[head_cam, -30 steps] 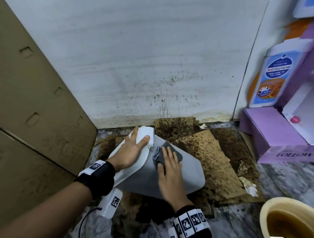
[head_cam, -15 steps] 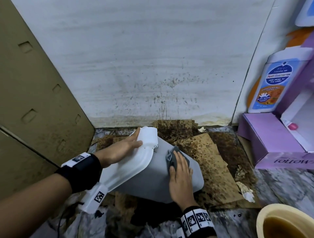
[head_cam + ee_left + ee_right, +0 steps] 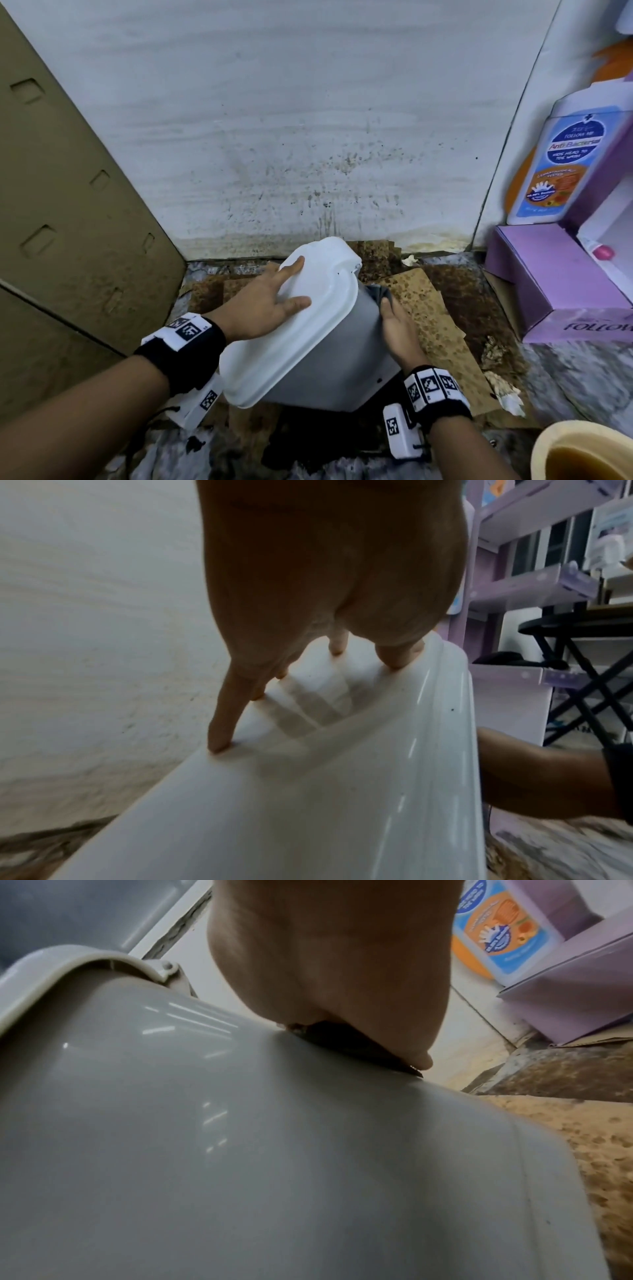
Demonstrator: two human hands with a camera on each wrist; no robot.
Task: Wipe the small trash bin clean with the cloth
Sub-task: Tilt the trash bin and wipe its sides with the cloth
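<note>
Small grey plastic trash bin (image 3: 346, 346) is tipped over toward the camera, standing on stained brown cardboard sheets (image 3: 435, 329) laid on the floor in a corner, its white hinged lid (image 3: 301, 315) closed and facing up-left

Left hand (image 3: 263, 308) lies flat on the lid, fingers (image 3: 226, 715) straight and spread, pressing rather than gripping. It is bracing only

Right hand (image 3: 397, 329) presses a dark grey cloth (image 3: 376, 293) against the bin's right wall near the top rim. Fingers look mostly straight over the cloth; the right wrist view shows only a sliver of cloth (image 3: 352, 1047) under the palm, so I can't tell if the thumb pinches it

Step in hand, as I read it: wiping the right side wall
- keep the cloth flat under the whole palm, long strokes rim to base, overlapping
- left hand should push back against the stroke so the bin doesn't skid on the cardboard
- rotate the bin to reach the faces not yet wiped; the hinge lug (image 3: 167, 969) under the lid edge will likely trap dirt, so work a cloth corner in there

Room:
- white wall (image 3: 308, 120) just behind the lid
- brown cardboard panel (image 3: 68, 205) close on the left
- purple carton (image 3: 555, 284) on the right, well apart from the wiping hand
- beige tub of brown liquid (image 3: 555, 442) near the right forearm; an elbow pulled back could knock it, so stroke toward the wall, not toward the tub
</note>
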